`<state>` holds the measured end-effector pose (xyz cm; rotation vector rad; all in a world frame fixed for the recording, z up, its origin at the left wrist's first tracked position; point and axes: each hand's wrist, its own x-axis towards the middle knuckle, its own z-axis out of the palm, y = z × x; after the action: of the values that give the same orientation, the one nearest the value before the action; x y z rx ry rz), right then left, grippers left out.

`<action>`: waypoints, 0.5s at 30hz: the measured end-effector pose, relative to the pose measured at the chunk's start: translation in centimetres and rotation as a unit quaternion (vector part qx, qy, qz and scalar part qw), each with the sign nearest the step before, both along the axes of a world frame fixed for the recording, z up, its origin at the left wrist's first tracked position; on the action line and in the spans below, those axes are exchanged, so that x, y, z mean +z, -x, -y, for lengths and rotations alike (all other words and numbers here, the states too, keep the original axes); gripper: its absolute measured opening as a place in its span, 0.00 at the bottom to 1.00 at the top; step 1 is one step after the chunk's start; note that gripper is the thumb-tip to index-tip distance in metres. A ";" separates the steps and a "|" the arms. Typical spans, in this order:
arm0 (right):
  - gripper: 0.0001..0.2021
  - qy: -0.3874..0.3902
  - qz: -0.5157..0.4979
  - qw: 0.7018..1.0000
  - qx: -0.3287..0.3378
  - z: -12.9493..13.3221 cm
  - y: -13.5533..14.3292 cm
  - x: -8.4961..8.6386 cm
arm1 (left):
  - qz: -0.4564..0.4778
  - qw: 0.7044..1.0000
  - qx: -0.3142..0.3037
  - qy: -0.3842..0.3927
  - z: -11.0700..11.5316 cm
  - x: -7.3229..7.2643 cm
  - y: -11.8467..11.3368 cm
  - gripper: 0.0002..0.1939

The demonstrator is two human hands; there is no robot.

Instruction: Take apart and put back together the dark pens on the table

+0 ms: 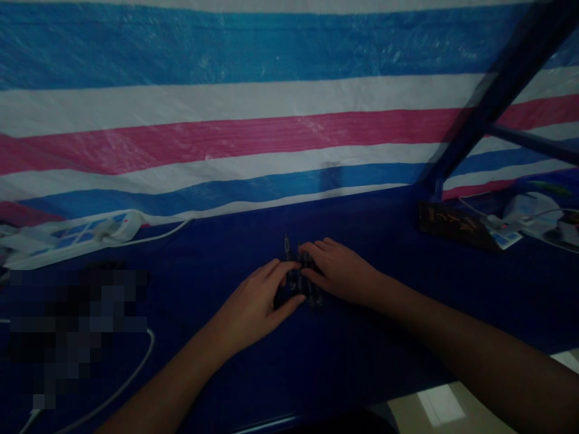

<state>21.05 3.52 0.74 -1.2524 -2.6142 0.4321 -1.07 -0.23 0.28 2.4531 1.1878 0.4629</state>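
Several dark pens (312, 295) lie side by side on the dark blue tabletop (344, 355), their tips toward the wall. From the left, my left hand (257, 295) curls around them, with the index finger across the pens and the thumb near their lower ends. My right hand (337, 268) bends over the same pens from the right, fingertips and thumb against them. Both hands partly cover the pens, so the exact contact is hard to make out in the dim light. One pen tip (286, 242) sticks out beyond my left fingers.
A white power strip (122, 229) with a cable lies at the back left. Left of my arm, a pixelated patch (81, 325) hides something beside a white cord (147, 355). A dark brown block (452, 224) and cluttered items stand right. Striped sheeting (253, 138) hangs behind.
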 end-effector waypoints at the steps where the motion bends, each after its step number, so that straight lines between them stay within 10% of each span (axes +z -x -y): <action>1: 0.13 -0.003 -0.007 1.000 0.014 0.1 0.1 -0.1 | -0.007 1.000 -0.004 0.000 0.0 0.0 0.0 0.17; 15: 0.07 0.106 -0.173 0.977 0.066 0.0 0.4 -0.7 | -0.001 0.999 -0.028 -0.028 -0.1 0.2 0.2 0.11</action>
<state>20.63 3.47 0.06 -0.9562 -2.4039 0.8880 -1.30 -0.16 0.51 2.5267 1.1182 0.4841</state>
